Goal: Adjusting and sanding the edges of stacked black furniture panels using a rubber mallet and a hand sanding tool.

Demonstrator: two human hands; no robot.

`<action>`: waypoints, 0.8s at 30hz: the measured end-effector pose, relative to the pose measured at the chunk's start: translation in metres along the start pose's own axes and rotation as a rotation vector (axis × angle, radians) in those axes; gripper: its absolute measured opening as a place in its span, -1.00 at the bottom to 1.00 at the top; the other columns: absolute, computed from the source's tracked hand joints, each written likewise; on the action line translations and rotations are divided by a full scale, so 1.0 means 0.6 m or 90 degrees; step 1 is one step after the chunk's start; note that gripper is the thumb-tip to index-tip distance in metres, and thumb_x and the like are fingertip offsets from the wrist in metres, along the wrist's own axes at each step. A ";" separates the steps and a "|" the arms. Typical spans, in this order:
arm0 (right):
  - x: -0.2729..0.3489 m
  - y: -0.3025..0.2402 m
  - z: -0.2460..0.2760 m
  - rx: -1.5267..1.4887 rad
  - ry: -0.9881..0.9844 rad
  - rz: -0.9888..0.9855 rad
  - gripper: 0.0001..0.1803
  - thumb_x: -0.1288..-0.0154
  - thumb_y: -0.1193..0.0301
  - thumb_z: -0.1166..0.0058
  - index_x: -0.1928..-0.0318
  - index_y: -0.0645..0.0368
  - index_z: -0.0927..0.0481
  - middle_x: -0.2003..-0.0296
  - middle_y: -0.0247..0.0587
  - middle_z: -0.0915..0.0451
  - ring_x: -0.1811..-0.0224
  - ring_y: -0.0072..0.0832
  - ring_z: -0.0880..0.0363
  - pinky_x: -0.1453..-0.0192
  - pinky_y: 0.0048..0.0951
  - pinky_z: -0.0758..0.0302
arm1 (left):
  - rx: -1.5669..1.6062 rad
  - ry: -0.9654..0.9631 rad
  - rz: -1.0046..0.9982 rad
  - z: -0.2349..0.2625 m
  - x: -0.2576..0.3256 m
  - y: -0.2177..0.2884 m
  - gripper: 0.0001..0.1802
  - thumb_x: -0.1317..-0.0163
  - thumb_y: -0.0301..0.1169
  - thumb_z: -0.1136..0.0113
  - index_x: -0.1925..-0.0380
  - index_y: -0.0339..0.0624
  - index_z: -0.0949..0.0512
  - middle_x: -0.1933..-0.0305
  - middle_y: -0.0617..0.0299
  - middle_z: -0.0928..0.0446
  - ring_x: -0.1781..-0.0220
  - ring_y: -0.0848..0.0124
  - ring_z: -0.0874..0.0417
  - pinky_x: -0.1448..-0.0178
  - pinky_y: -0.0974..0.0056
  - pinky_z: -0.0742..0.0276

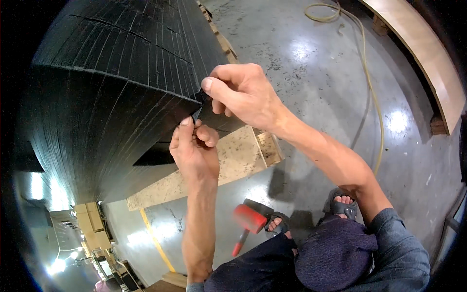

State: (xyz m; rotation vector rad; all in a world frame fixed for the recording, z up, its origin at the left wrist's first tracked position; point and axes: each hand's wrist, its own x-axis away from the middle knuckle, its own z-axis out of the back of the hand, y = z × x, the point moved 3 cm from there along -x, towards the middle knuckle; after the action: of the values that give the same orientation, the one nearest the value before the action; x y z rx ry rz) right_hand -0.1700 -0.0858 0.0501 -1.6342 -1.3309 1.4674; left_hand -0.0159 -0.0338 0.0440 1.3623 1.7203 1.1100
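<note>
While the tall stack of black sheets (112, 87) stood on its speckled board pallet (233, 155), its near corner was being worked at by both hands. The left hand (194, 151) was raised from below, its thumb and fingers pinched together on the corner tip of a sheet, apparently so that one layer could be separated from those beneath. The right hand (243, 95) was brought in from above and to the right, its thumb laid along the upper edge and its fingers curled closed on a small black flap (206, 109) at the same corner; the two hands were kept almost touching, which would allow the thin edge to be gripped from both sides. How many layers were caught between the fingers could not be told.

A red-headed mallet (249, 221) was left lying on the grey concrete floor (311, 73) just beside the sandalled feet (311, 214), near enough to be picked up. A yellow hose (369, 82) was trailed across the floor well apart from the stack, and a long pale plank (428, 53) was set along the right edge.
</note>
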 end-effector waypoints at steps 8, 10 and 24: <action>0.006 -0.002 -0.004 0.011 0.081 -0.092 -0.66 -0.34 0.38 -0.04 0.59 0.26 -0.48 0.72 -0.39 -0.45 0.65 -0.72 -0.40 0.59 -0.59 -0.30 | -0.012 0.064 0.018 -0.016 0.014 -0.003 -0.78 -0.34 -0.42 -0.19 0.50 -0.25 -0.53 0.68 0.23 -0.45 0.65 0.46 -0.40 0.50 0.38 -0.33; 0.010 -0.006 -0.009 0.025 0.079 -0.104 -0.66 -0.31 0.37 -0.05 0.59 0.31 -0.50 0.73 -0.31 -0.48 0.65 -0.68 -0.46 0.56 -0.54 -0.38 | -0.005 0.069 0.022 -0.011 0.019 0.006 -0.78 -0.34 -0.42 -0.19 0.50 -0.25 -0.53 0.68 0.23 -0.45 0.65 0.47 -0.40 0.51 0.38 -0.33; 0.010 -0.008 -0.010 0.027 0.088 -0.064 -0.62 -0.29 0.37 -0.09 0.63 0.35 -0.45 0.76 -0.31 -0.44 0.66 -0.71 -0.44 0.55 -0.51 -0.40 | -0.004 0.070 0.005 -0.013 0.019 -0.004 -0.77 -0.35 -0.39 -0.18 0.50 -0.23 -0.51 0.66 0.23 -0.45 0.63 0.47 -0.40 0.48 0.37 -0.36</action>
State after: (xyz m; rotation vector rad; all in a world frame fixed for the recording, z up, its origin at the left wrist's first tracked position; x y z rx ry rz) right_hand -0.1663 -0.0777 0.0534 -1.5884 -1.2771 1.2921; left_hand -0.0261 -0.0246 0.0452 1.3273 1.7880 1.2137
